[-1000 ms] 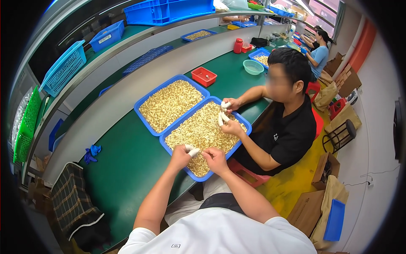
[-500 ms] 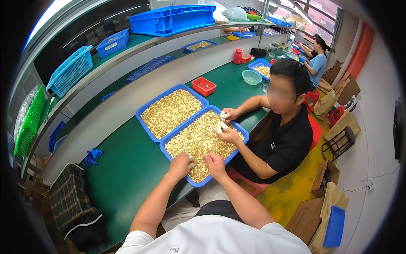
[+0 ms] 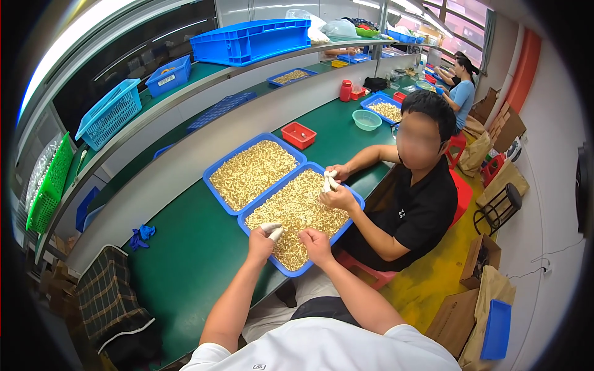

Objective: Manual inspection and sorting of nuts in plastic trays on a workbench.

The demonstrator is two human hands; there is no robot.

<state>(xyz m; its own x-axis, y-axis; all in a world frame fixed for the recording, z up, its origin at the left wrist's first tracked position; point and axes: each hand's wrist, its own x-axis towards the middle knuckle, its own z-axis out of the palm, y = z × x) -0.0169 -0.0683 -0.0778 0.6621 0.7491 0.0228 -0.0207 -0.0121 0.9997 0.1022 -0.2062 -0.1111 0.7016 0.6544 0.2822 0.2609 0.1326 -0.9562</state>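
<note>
My left hand [image 3: 262, 242] hovers over the near edge of a blue tray [image 3: 246, 217] of small brass-coloured metal pieces [image 3: 297, 210]. White finger cots cover its thumb and a finger, whose tips are drawn close together; whatever they hold is too small to make out. Opposite it, over the same tray, my right hand [image 3: 317, 245] is closed, thumb against the curled fingers, and its contents are hidden. Across the tray a co-worker's two hands [image 3: 334, 188], also with white finger cots, meet above the pieces.
A second blue tray [image 3: 213, 176] of similar pieces adjoins the first on the green table [image 3: 185, 247]. Beyond are a red bin [image 3: 298, 135] and a pale green bowl [image 3: 367, 120]. Blue gloves [image 3: 142, 236] lie left. A shelf [image 3: 179, 77] holds crates. The co-worker [image 3: 427, 185] sits right.
My left hand has risen from the pieces, and its finger cots now show more fully. My right hand stays closed in nearly the same place. The co-worker's hands have come together.
</note>
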